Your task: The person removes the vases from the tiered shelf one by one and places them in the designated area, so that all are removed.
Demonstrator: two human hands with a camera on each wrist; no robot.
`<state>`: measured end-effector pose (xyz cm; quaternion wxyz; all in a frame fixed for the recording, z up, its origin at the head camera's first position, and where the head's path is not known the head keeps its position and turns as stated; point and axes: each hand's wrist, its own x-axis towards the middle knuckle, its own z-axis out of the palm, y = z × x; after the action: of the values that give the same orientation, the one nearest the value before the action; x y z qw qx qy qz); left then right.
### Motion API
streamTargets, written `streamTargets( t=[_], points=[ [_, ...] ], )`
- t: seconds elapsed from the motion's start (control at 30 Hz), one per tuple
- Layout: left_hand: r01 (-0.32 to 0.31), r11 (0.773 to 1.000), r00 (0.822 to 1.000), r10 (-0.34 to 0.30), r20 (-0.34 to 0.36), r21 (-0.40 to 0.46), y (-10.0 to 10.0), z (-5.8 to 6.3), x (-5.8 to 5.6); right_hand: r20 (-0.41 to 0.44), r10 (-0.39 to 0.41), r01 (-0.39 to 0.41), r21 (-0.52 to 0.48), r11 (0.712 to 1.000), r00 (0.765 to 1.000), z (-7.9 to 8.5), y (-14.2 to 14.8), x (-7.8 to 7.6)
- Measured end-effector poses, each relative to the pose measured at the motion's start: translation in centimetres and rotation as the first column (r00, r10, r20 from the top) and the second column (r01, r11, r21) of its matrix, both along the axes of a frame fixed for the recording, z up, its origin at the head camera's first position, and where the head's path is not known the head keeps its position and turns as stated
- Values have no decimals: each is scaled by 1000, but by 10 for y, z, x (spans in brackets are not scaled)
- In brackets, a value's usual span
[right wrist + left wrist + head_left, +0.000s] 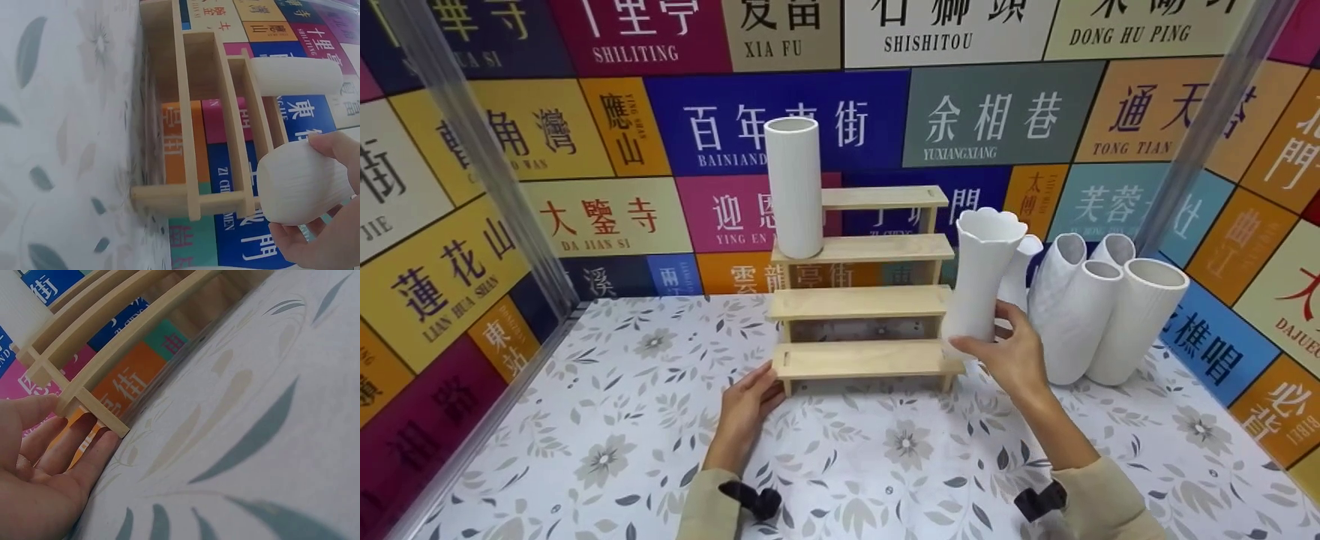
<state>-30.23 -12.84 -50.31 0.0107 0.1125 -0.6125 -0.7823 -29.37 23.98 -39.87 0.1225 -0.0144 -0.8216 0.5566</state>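
Note:
A white vase with a scalloped rim (pixel 981 255) is held upright by its lower body in my right hand (pixel 1011 349), just off the right end of a stepped wooden shelf (pixel 862 301). The right wrist view shows its rounded base (pixel 292 183) between thumb and fingers. My left hand (pixel 746 405) touches the left end of the shelf's lowest step, with thumb and fingertips at the corner and front leg (pixel 101 413). A tall white cylindrical vase (pixel 795 187) stands at the left of the second step from the top.
Several white vases (pixel 1072 322) stand close together on the right, one partly hidden behind the held vase. A patterned cloth (pixel 652 420) covers the table. Colourful sign panels (pixel 997 112) form the back wall, with clear upright corner strips (pixel 502 165) at both sides.

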Motion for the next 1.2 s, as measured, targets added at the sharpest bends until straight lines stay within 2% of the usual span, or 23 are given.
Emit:
streamTargets(
  t=[0.5,0.8,1.2],
  points=[
    [7,1000,1000,-7,0,22,0,-1,-2,65,-93,84,129,988,994,-20,37,11],
    [-7,1000,1000,8,-12,9,-1,-2,-1,82,-151,132,205,970,985,-38,49,2],
    [9,1000,1000,-9,-2,15,0,-2,-2,176,-142,106,202,974,974,-53,56,-7]
  ],
)
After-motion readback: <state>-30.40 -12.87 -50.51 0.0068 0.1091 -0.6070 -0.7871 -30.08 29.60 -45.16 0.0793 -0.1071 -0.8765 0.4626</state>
